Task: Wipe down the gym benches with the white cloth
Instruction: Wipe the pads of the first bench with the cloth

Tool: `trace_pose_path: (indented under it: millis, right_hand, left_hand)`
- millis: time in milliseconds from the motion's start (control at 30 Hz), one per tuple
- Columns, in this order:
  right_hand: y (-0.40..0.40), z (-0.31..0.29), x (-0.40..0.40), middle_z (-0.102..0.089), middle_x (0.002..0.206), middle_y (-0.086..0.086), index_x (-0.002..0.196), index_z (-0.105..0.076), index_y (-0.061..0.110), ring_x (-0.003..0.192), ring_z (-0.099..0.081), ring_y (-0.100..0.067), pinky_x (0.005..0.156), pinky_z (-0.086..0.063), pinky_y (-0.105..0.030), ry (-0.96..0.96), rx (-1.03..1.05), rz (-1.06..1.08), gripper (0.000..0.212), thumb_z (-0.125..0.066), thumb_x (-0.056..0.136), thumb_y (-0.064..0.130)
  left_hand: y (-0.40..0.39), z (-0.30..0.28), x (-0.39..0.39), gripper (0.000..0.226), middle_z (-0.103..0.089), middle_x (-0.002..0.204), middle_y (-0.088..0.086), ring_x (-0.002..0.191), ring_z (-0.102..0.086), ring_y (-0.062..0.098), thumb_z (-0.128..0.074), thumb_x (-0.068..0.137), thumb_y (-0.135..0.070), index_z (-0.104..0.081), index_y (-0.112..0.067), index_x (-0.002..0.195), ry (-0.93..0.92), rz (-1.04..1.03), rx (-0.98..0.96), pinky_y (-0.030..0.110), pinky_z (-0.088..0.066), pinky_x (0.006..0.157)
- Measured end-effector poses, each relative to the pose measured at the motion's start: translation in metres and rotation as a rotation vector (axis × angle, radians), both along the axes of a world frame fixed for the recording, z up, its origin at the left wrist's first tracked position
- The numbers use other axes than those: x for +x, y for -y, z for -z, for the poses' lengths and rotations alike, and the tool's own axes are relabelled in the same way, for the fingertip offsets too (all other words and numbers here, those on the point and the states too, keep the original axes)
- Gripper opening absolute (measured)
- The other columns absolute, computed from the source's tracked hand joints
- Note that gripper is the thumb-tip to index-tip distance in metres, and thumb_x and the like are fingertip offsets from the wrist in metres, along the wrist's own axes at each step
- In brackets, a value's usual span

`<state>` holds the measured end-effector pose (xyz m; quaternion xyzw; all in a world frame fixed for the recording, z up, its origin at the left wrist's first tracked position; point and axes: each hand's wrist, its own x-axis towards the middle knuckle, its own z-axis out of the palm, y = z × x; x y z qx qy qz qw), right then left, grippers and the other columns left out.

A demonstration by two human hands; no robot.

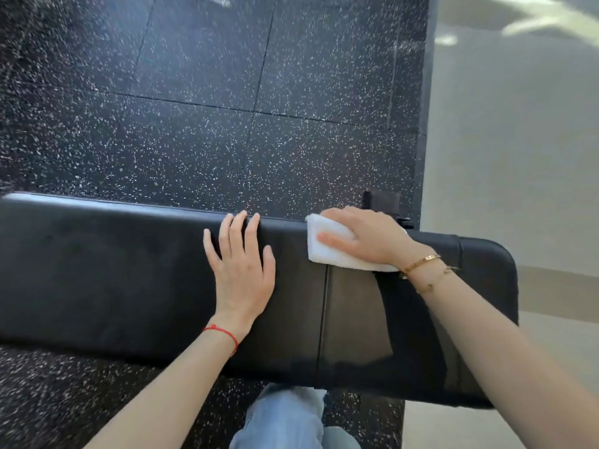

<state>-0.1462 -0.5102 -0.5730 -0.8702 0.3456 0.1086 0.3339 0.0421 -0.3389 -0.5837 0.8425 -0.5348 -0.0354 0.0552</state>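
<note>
A black padded gym bench (113, 273) runs across the view from left to right, with a seam between its two pads right of centre. My right hand (366, 236) presses a folded white cloth (327, 251) flat on the bench's far edge, just right of the seam line. Fingers and palm cover most of the cloth. My left hand (241, 270) lies flat on the pad to the left of the cloth, fingers spread and reaching the far edge, holding nothing. A wet sheen shows on the pad below the cloth.
Black rubber floor tiles with white speckles (210, 108) lie beyond and under the bench. A pale smooth floor (518, 157) begins at the right past a dark border strip. A dark bench bracket (381, 200) sticks out behind the cloth. My jeans leg (282, 419) is below the bench.
</note>
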Motion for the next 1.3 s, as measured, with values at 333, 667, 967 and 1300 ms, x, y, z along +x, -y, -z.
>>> trace_pose_path:
  millis: [333,667,967,1300]
  right_hand:
    - [0.000,-0.003,0.068,-0.055,0.130,0.006,0.147,-0.030,0.050,0.112,-0.060,-0.022,0.091,-0.048,-0.043,0.006,0.248,-0.147,0.050,-0.036,0.099,0.061]
    - [0.015,-0.003,0.037,-0.055,0.132,0.011,0.143,-0.034,0.053,0.119,-0.056,-0.017,0.095,-0.046,-0.042,-0.035,0.340,-0.077,0.047,-0.037,0.097,0.061]
    - [0.024,-0.008,-0.001,-0.053,0.132,0.019,0.142,-0.034,0.055,0.115,-0.057,-0.012,0.091,-0.048,-0.042,-0.047,0.365,-0.047,0.047,-0.037,0.095,0.063]
    - [0.011,-0.012,0.003,-0.057,0.122,0.007,0.146,-0.037,0.043,0.102,-0.060,-0.020,0.081,-0.046,-0.037,-0.059,0.238,-0.046,0.049,-0.033,0.099,0.058]
  left_hand:
    - [0.001,0.002,0.001,0.063,-0.029,0.157,0.010,0.150,-0.021,0.029,-0.038,0.092,-0.027,-0.030,-0.006,0.151,-0.079,-0.012,0.060,0.063,-0.010,0.120]
    - [0.003,0.000,-0.001,0.064,-0.028,0.158,0.011,0.150,-0.022,0.030,-0.036,0.093,-0.030,-0.029,-0.006,0.152,-0.079,-0.031,0.145,0.064,-0.011,0.119]
    - [0.003,0.000,0.001,0.064,-0.029,0.157,0.012,0.150,-0.022,0.030,-0.036,0.092,-0.030,-0.031,-0.007,0.151,-0.075,-0.036,0.166,0.064,-0.011,0.119]
    - [0.014,-0.012,-0.011,0.059,-0.030,0.156,0.011,0.149,-0.023,0.032,-0.033,0.095,-0.027,-0.031,-0.008,0.151,-0.160,-0.002,0.182,0.066,-0.008,0.119]
